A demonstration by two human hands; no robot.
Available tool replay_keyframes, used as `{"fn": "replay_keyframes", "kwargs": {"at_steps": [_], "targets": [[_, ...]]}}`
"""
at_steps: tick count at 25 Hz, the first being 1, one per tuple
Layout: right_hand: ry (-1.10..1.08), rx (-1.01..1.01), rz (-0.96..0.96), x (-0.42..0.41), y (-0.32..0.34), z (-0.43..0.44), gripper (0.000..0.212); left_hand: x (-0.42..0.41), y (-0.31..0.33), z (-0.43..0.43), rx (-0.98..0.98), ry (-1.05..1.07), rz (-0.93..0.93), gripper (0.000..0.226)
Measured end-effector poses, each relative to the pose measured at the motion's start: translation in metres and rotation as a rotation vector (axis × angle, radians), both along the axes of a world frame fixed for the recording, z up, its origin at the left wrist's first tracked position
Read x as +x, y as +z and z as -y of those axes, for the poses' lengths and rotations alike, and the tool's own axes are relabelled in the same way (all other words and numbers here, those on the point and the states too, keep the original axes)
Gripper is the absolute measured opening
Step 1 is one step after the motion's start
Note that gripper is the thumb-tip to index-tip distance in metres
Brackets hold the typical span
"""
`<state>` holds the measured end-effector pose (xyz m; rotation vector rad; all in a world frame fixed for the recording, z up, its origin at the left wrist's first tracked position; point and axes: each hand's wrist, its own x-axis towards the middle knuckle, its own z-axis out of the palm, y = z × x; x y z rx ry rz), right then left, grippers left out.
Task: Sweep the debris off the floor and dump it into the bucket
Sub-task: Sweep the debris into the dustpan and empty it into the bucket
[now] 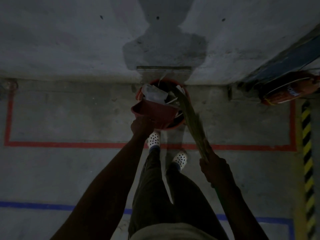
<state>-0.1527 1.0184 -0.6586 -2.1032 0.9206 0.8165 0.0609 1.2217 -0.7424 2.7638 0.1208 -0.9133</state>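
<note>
A red bucket [186,94] stands on the concrete floor against the wall, straight ahead of my feet. My left hand [141,126] grips a dark red dustpan [154,111] tipped over the bucket's near rim. Pale paper scraps [153,95] lie at the pan's far edge and inside the bucket. My right hand [213,168] grips a grass broom [188,115] near its bound end. The broom's bristles reach into the bucket from the right, beside the pan.
A red fire extinguisher [284,91] lies at the wall's foot on the right. Black-and-yellow hazard tape [307,153] runs down the right side. Red tape [69,144] outlines a box round the bucket; blue tape [52,206] lies nearer me.
</note>
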Motion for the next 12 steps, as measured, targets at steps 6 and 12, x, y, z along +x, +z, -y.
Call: {"fn": "replay_keyframes", "kwargs": {"at_steps": [6, 12], "targets": [[-0.021, 0.009, 0.035, 0.011, -0.019, -0.018, 0.089, 0.036, -0.04, 0.01, -0.027, -0.027, -0.026, 0.028], [0.032, 0.04, -0.121, 0.098, -0.116, -0.02, 0.081, 0.074, -0.13, 0.008, 0.037, -0.109, -0.055, 0.03]]}}
